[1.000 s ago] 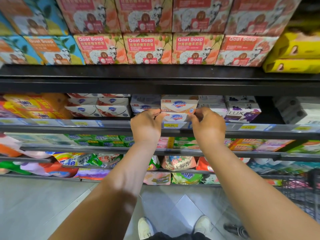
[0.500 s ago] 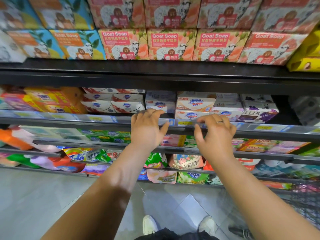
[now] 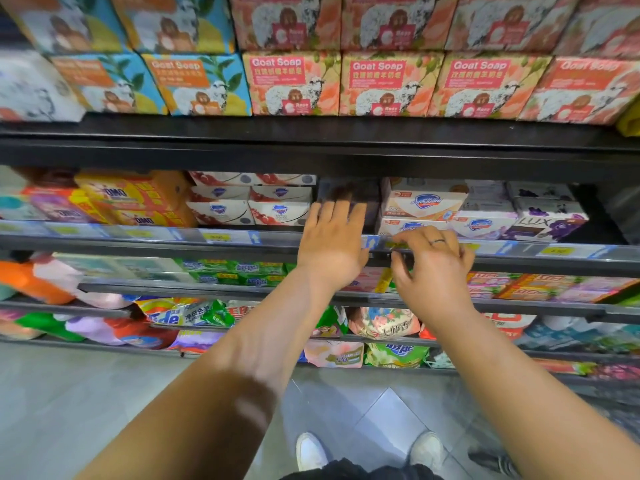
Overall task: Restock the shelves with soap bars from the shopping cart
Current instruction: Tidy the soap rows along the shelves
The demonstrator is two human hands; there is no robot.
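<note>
Head view: soap boxes (image 3: 424, 201) sit stacked on the shelf (image 3: 104, 242), goat soap cartons (image 3: 384, 84) above, tiled floor (image 3: 69, 393) below. Left hand (image 3: 332, 244) reaches in flat, empty; right hand (image 3: 434, 271) curls at the shelf edge, grip unclear. A second ago both hands gripped the top box; now neither does.

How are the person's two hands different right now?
The left hand has straight, spread fingers, while the right hand has curled fingers. The left hand is higher, in front of the dark boxes. The right hand is lower, at the price rail. Only the right hand wears a ring. What they share: neither carries a soap bar.
</note>
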